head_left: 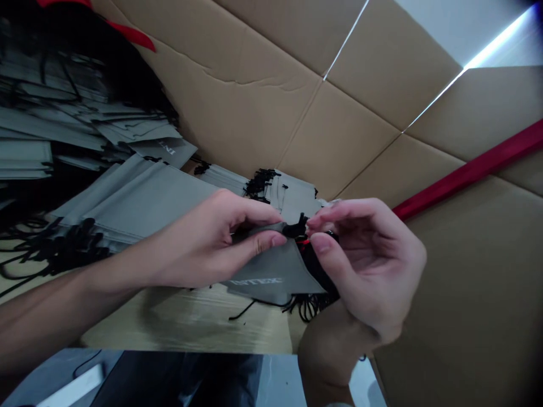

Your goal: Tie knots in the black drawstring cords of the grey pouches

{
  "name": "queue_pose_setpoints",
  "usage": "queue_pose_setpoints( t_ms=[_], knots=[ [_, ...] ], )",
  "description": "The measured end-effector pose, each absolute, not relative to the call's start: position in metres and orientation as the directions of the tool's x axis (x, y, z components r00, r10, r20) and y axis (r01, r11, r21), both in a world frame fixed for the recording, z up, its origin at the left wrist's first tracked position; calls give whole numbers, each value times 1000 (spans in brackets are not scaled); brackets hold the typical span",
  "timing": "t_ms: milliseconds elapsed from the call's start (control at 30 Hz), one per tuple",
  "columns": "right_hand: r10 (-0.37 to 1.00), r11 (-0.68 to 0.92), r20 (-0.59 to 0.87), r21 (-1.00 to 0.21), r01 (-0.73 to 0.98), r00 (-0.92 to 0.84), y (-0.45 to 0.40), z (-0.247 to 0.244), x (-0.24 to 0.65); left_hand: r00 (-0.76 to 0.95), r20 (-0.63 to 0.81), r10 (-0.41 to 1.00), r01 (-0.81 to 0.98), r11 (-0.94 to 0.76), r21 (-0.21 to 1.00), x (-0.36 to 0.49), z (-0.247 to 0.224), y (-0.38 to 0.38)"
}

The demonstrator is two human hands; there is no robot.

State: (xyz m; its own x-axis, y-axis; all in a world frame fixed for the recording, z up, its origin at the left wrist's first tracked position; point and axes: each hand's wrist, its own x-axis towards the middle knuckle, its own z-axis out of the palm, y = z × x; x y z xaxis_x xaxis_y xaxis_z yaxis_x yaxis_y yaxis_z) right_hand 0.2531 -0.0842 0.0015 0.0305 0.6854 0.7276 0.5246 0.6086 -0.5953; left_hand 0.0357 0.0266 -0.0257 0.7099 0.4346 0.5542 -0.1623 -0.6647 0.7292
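Observation:
My left hand [237, 240] pinches the corner of a grey fabric pouch between thumb and forefinger, and a short bunch of black cord [296, 228] sticks out past the fingertips. My right hand [369, 260] meets the cord's end with thumb and curled fingers brought close together. Whatever lies between those fingertips is too small to make out. Below both hands lies a grey pouch [271, 280] with white INTEX lettering, black cords trailing from its edge. A small red spot [303, 241] shows just under the cord.
More grey pouches [156, 192] with black cords are stacked to the left, beside a dark pile. Another stack [292, 192] stands behind my hands. Brown cardboard [254, 62] walls the back and right. A red strip [470, 172] crosses it. The table's front edge runs below.

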Motion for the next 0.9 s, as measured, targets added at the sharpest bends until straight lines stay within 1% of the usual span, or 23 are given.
queue_pose_setpoints(
  t_ms=[100, 200, 367, 500, 600, 900],
  knots=[
    [727, 604, 686, -660, 446, 30, -82, 3, 256, 703, 557, 442, -119, -700, 705, 33, -25, 24],
    [751, 589, 659, -694, 414, 38, -79, 3, 254, 709, 567, 420, -121, -719, 684, 32, -25, 22],
    [751, 594, 660, -691, 412, 24, -78, 3, 249, 713, 576, 400, -95, -759, 644, 31, -22, 19],
    [748, 581, 662, -687, 436, 46, -77, 4, 249, 707, 589, 392, -87, -778, 623, 30, -20, 19],
    [726, 590, 686, -659, 467, 52, -76, 4, 250, 699, 611, 372, -125, -778, 616, 31, -20, 20],
    [711, 591, 700, -648, 481, 69, -76, 1, 252, 728, 588, 353, -117, -781, 613, 29, -22, 25]
  ],
)
